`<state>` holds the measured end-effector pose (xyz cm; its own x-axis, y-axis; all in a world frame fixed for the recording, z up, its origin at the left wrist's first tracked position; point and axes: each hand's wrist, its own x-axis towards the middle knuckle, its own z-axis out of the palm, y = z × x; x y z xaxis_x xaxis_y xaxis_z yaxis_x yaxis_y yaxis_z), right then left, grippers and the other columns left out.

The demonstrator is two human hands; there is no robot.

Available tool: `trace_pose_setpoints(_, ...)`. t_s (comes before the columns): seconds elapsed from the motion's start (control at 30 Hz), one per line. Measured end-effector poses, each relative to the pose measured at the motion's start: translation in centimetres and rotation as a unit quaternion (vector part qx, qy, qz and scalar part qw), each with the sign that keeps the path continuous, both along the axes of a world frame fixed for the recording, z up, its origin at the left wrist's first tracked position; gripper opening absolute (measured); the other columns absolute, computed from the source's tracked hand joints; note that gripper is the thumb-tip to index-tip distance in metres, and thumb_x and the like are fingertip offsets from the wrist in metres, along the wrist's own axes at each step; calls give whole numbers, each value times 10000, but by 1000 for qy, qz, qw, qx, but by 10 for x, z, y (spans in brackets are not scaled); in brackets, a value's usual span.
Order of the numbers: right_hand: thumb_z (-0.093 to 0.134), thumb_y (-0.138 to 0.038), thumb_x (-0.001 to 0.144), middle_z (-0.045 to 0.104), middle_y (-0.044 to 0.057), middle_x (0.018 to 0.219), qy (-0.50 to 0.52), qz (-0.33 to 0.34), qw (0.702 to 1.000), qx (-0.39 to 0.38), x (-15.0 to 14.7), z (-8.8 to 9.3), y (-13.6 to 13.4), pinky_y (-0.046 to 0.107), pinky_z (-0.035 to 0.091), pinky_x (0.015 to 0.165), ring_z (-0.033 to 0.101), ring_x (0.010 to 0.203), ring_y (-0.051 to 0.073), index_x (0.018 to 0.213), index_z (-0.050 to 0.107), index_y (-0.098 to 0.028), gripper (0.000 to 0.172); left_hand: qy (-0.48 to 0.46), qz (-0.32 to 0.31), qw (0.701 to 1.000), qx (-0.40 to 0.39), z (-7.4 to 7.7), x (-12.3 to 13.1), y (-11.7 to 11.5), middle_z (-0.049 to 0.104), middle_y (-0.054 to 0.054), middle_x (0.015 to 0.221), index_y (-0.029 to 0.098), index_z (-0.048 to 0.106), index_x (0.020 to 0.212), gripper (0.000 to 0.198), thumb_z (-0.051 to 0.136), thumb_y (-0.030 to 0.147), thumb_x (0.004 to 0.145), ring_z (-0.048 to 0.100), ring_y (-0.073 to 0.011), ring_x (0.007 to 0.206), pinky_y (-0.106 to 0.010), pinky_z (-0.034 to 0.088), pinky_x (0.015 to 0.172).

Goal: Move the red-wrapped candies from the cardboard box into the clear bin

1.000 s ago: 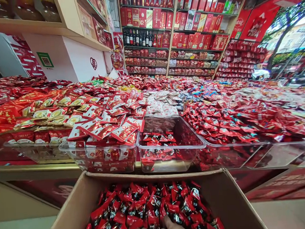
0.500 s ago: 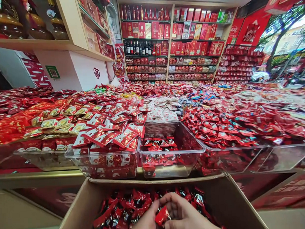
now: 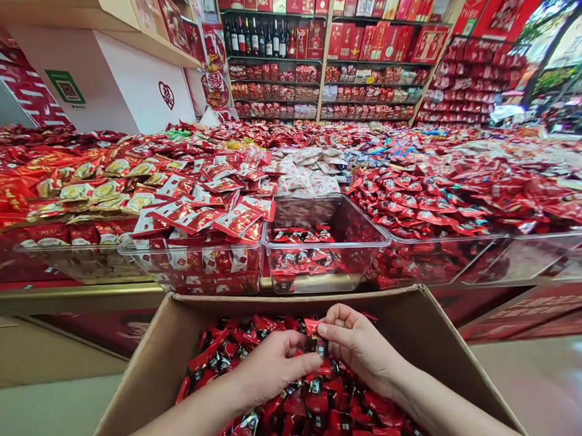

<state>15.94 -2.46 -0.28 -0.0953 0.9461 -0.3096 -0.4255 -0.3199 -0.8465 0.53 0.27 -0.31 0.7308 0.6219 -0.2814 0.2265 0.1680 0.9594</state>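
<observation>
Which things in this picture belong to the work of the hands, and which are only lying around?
In use:
- left hand and right hand, at one red-and-black packet
- cardboard box below, holding similar packets
- perhaps the clear bin

Lying around:
- white packets
- dark bottles
- QR-code sign

Standing in a shop, packaged sweets, open to the street. Clear bins point(image 3: 327, 245) line the counter point(image 3: 83, 291), wrapped packets point(image 3: 419, 204) heaped high, wall shelves point(image 3: 324, 58) with bottles point(image 3: 255, 40) and boxes point(image 3: 374, 43), QR sign point(image 3: 65, 87) left, tree point(image 3: 554, 53) outside right.
</observation>
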Motion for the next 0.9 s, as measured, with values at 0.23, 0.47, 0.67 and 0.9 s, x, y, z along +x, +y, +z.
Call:
trace_pose_setpoints(0.23,648,-241,562,504,-37,592,-29,6,1000,-9,6,-6,1,196,329,482,421,466,43,722,468,-155,255,62,15,994,92,-2,-1,0,316,72,524,141,451,593,268,444,375,724,267,-70,505,-202,220,462)
trace_pose_setpoints(0.47,604,-221,624,541,-3,732,-95,104,986,84,21,6,0,194,346,539,457,610,68,841,556,-181,226,10,50,995,-88,10,-3,-6,461,49,638,182,494,853,309,402,450,732,346,-45,430,-182,259,425)
trace_pose_setpoints(0.67,583,-183,641,557,23,824,-92,107,980,143,24,11,-3,253,371,678,487,736,109,702,555,-171,68,-41,39,973,-225,14,-2,-5,456,66,507,159,533,761,232,514,378,689,320,-11,320,-144,213,327)
trace_pose_setpoints(0.9,490,-245,725,527,33,853,16,87,994,58,19,7,-1,347,429,650,517,715,133,978,478,-209,256,10,188,980,-59,12,2,1,568,25,661,152,553,816,239,571,321,648,476,-76,548,-180,373,500)
